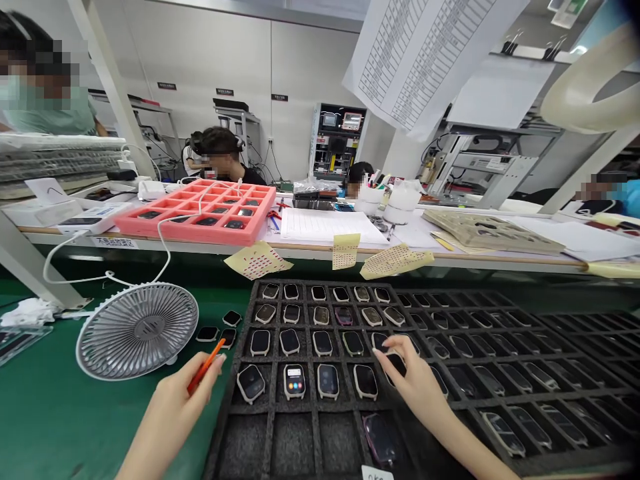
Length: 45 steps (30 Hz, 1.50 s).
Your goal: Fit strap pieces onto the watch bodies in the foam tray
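In my left hand [186,393] is an orange pen-like stick [206,365], gripped between thumb and fingers and pointing up and forward. Close beyond its tip, three small dark smartwatch bodies [207,334] lie on the green mat. Over the black foam tray [270,408], my right hand [407,373] is curved, its thumb and index tips a little apart at a smartwatch [380,341]; whether they touch it is unclear. Another watch shows through the gap under that hand. Strapless watches fill several cells, and one watch [295,381] has a lit screen.
A round white fan [140,330] stands left of the tray. Further trays of watches [520,373] extend right. On the shelf ahead are a pink foam tray [193,210], papers [333,227] and a beige tray [493,231]. A white tape roll hangs upper right. Other people sit beyond the shelf.
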Each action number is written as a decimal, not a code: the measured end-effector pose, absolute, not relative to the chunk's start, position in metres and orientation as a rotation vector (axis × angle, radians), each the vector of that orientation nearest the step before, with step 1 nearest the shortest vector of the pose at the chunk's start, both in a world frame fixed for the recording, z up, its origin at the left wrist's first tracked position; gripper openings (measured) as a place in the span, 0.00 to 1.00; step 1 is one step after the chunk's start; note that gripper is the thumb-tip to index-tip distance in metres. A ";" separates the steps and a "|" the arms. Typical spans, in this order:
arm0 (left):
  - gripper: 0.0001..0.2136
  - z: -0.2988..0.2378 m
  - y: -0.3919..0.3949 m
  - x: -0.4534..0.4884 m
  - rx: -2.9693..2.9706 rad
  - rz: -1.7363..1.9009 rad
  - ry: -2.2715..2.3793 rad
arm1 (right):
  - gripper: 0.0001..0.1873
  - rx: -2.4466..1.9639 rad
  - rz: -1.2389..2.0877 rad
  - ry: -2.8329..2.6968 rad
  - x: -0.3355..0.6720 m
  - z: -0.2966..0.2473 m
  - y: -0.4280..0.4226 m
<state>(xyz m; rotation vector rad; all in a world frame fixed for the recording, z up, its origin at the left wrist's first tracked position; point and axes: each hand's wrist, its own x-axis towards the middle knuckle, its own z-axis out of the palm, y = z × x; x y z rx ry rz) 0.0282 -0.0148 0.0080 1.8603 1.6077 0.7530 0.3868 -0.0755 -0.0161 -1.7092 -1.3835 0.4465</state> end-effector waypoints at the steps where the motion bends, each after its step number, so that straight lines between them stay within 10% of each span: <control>1: 0.17 -0.001 -0.009 0.019 1.850 0.677 1.690 | 0.12 -1.787 0.398 -1.416 0.394 -0.023 -0.079; 16: 0.15 -0.084 0.023 -0.036 1.766 0.184 2.008 | 0.09 -2.254 -0.191 -1.631 0.454 -0.027 -0.111; 34: 0.17 -0.038 0.005 -0.012 1.821 0.475 2.033 | 0.28 -1.790 0.874 -1.236 0.455 0.002 -0.101; 45: 0.18 0.045 -0.042 0.122 1.652 0.424 0.751 | 0.10 -0.877 1.572 -0.852 0.324 0.032 -0.062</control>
